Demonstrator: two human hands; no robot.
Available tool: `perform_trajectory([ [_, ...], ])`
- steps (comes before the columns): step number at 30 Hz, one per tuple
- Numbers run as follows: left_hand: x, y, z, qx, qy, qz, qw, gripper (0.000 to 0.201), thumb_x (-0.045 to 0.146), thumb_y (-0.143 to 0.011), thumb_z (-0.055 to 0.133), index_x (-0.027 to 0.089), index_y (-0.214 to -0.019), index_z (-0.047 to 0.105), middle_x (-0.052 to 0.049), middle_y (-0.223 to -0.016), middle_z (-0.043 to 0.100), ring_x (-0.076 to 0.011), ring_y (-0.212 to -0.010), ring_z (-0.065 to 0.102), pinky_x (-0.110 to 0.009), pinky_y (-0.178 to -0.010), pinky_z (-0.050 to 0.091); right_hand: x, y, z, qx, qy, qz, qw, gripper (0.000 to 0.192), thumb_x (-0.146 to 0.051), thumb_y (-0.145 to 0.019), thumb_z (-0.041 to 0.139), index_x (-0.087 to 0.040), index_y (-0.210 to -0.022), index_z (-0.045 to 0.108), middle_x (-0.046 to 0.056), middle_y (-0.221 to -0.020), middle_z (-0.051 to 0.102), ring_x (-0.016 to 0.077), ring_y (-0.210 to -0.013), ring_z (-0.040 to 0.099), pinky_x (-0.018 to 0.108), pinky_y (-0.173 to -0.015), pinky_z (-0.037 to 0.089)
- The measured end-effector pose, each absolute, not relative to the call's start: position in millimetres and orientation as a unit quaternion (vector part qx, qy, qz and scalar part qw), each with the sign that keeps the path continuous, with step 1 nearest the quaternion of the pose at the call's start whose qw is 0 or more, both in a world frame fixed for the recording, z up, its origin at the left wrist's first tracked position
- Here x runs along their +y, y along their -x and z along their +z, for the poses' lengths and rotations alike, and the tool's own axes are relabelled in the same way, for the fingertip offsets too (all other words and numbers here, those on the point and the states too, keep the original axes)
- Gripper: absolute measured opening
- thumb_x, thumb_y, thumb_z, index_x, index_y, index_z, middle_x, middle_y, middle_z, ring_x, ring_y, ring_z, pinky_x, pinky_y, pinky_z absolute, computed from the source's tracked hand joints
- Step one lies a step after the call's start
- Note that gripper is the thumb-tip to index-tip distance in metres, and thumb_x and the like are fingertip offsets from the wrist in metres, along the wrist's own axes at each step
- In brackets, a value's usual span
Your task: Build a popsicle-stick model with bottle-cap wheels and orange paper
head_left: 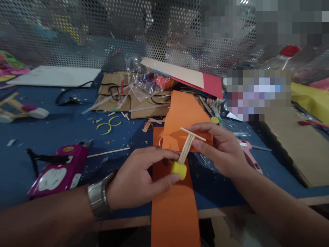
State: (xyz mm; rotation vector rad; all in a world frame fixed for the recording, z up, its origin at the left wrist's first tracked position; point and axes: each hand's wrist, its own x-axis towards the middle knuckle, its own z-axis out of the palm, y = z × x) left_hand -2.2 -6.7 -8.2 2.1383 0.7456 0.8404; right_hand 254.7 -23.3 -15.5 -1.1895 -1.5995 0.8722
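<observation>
My left hand [144, 175] pinches a yellow bottle cap [179, 170] between thumb and fingers. Out of the cap rise several thin wooden sticks [186, 148] side by side, with one stick [193, 134] lying across their far end like a T. That crosspiece is pinched in my right hand [218, 145], between thumb and forefinger. Both hands hold this small stick piece above long orange sheets [174, 206], which run from the table's front edge toward the back. A second yellow cap [215, 120] shows just beyond my right hand.
A purple glue device [60, 169] with a black cable lies left. Yellow scissor-like loops [108, 126], brown cardboard [150, 106] and colored sheets [190, 77] lie behind. On the right are a pink-handled tool [248, 151] and more cardboard [288, 144]. A perforated metal screen [115, 34] borders the back.
</observation>
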Motion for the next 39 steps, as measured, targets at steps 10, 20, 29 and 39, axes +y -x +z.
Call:
perform_trajectory([
  [10, -7.5, 2.8, -7.5, 0.292, -0.826, 0.318, 0.363, 0.025, 0.029, -0.092, 0.083, 0.022, -0.115, 0.079, -0.002, -0.104, 0.086, -0.0165, -0.088, 0.080, -0.026, -0.080, 0.060, -23.1, -254.6, -13.5, -0.666, 0.479, 0.335, 0.464, 0.019, -0.035, -0.102, 0.076, -0.036, -0.121, 0.080, 0.004, -0.117, 0.081, 0.0274, -0.113, 0.073, 0.050, -0.107, 0.056],
  [20, -6.8, 2.1, -9.8, 0.294, -0.828, 0.314, 0.361, 0.025, 0.029, -0.092, 0.082, 0.022, -0.116, 0.078, 0.000, -0.106, 0.086, -0.0151, -0.091, 0.080, -0.025, -0.081, 0.058, -23.4, -253.6, -13.0, -0.658, 0.481, 0.350, 0.462, 0.019, -0.035, -0.103, 0.074, -0.033, -0.122, 0.079, 0.006, -0.117, 0.079, 0.0268, -0.112, 0.074, 0.046, -0.101, 0.060],
  [29, -8.0, 4.2, -9.4, 0.302, -0.826, 0.310, 0.361, 0.026, 0.033, -0.093, 0.081, 0.023, -0.117, 0.077, -0.002, -0.110, 0.086, -0.0188, -0.096, 0.081, -0.029, -0.087, 0.061, -23.8, -254.3, -16.9, -0.648, 0.474, 0.374, 0.464, 0.026, -0.034, -0.102, 0.075, -0.036, -0.127, 0.078, 0.006, -0.124, 0.079, 0.0268, -0.111, 0.076, 0.044, -0.094, 0.064],
  [39, -7.9, 3.8, -9.3, 0.304, -0.826, 0.314, 0.356, 0.026, 0.032, -0.093, 0.081, 0.023, -0.116, 0.077, -0.002, -0.109, 0.086, -0.0186, -0.095, 0.081, -0.029, -0.087, 0.061, -22.4, -252.2, -13.5, -0.659, 0.454, 0.379, 0.465, 0.027, -0.030, -0.102, 0.075, -0.034, -0.129, 0.076, 0.004, -0.132, 0.079, 0.0258, -0.121, 0.075, 0.047, -0.112, 0.059],
])
